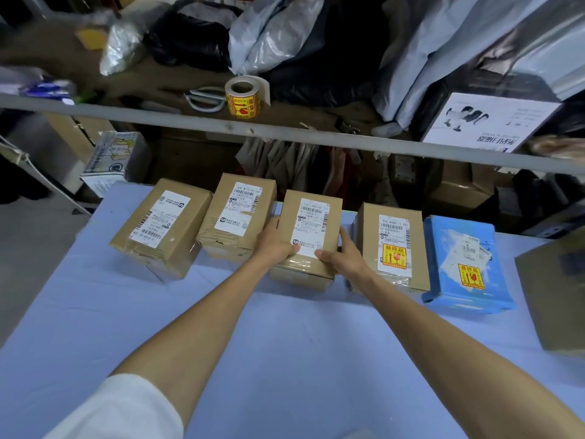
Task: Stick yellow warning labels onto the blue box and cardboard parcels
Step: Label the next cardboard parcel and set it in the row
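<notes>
Five packages sit in a row along the far side of the counter, which is covered in smooth pale blue sheeting.

Left hand and right hand: both grips closed on the middle parcel, one on each side of its near end, thumbs on top by the white shipping slip. It is a small rectangular cardboard box with glossy clear tape across the front, and its top shows no yellow sticker.

Left parcel and second parcel: the same brown cardboard with white slips, taped, the edges a bit dented. Neither shows yellow.

Fourth parcel: cardboard, with a square yellow warning label stuck at the bottom of its slip.

Blue box: flat, glossy, far right of the row, with a yellow sticker over a crinkled clear pouch.

The label roll stands on its edge on the brown shelf behind, a yellow label facing out, with metal scissors just beside it.

Also on the shelf are crumpled grey and black plastic bags and a white printed carton. A white sleeve covers the left upper arm. A blurred brown box is at the right edge.
</notes>
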### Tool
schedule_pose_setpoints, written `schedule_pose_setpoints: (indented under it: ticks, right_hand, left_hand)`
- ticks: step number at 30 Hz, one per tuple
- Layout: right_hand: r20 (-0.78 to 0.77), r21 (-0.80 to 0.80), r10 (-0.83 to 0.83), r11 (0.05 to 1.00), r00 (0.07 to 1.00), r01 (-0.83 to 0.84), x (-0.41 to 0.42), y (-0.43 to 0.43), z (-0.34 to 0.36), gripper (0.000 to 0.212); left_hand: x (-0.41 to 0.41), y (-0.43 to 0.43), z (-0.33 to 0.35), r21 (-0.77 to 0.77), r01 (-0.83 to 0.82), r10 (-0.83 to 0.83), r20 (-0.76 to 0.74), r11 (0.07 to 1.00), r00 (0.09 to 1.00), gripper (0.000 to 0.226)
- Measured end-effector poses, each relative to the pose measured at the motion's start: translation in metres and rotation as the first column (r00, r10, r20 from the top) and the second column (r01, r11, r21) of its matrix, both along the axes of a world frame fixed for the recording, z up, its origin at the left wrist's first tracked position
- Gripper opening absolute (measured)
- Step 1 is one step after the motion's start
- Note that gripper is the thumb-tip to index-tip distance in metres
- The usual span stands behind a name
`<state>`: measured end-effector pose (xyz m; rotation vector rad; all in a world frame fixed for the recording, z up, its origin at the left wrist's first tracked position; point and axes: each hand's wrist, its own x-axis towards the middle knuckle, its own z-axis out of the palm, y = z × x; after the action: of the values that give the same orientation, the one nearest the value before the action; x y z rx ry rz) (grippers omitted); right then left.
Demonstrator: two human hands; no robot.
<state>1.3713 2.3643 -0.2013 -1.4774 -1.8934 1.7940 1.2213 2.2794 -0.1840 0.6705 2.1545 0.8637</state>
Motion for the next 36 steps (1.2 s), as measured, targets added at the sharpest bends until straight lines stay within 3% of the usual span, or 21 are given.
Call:
schedule_pose_setpoints:
  ticks: [7, 18, 31, 36]
  right_hand:
    - [0.010, 0.030, 0.061, 0.998, 0.998, -0.061, 0.023, -0.029, 0.011, 0.078]
    - [-0.002, -0.007, 0.146, 0.989, 0.989, -0.146, 0.091, -0.096, -0.002, 0.082]
    - [0.103, -0.014, 0.107, 0.994, 0.989, -0.106, 0.201, -0.114, 0.000, 0.083]
    - [0.125, 0.006, 0.070, 0.997, 0.990, -0.072, 0.232, -0.106, 0.003, 0.080]
  left_hand:
    - [0.028, -0.045, 0.012, 0.045, -0.058, 0.055, 0.068, 0.997, 0.996, 0.083]
    - [0.098, -0.132, 0.005, -0.008, -0.107, 0.107, 0.140, 0.994, 0.984, 0.077]
    - [0.182, -0.139, -0.001, -0.053, 0.033, -0.019, 0.240, 0.998, 0.971, 0.067]
    - [0.210, -0.129, -0.001, -0.019, 0.079, -0.071, 0.262, 0.997, 0.962, 0.085]
